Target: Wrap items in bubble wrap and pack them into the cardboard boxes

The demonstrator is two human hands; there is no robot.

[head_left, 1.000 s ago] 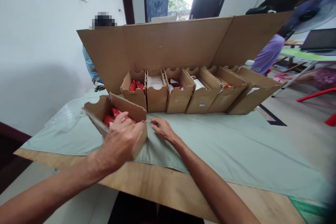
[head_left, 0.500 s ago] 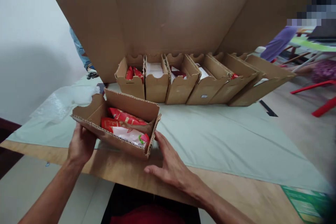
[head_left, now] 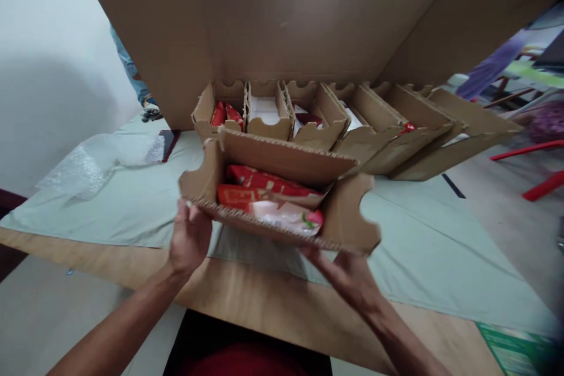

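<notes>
An open cardboard box (head_left: 341,214) is held up in front of me, its opening tilted toward me. Inside it lie red packets (head_left: 268,179) and a white-and-pink packet (head_left: 286,217). My left hand (head_left: 190,241) grips the box at its lower left corner, with the fingers partly hidden beneath it. Under the right end, my right hand (head_left: 350,279) supports the box, its fingertips hidden by the cardboard. Behind it stands a row of similar cardboard boxes (head_left: 356,144), some with red or white items inside.
A tall cardboard panel (head_left: 286,23) stands behind the row. Bubble wrap (head_left: 92,164) lies on the pale green cloth (head_left: 141,217) at left. The wooden table edge (head_left: 247,288) runs nearest me. Another person's sleeve (head_left: 127,67) shows behind the panel at left.
The held box has moved right and been lifted, turning more level across my view. My right hand has shifted from the box's right end to beneath it. The view has tipped downward.
</notes>
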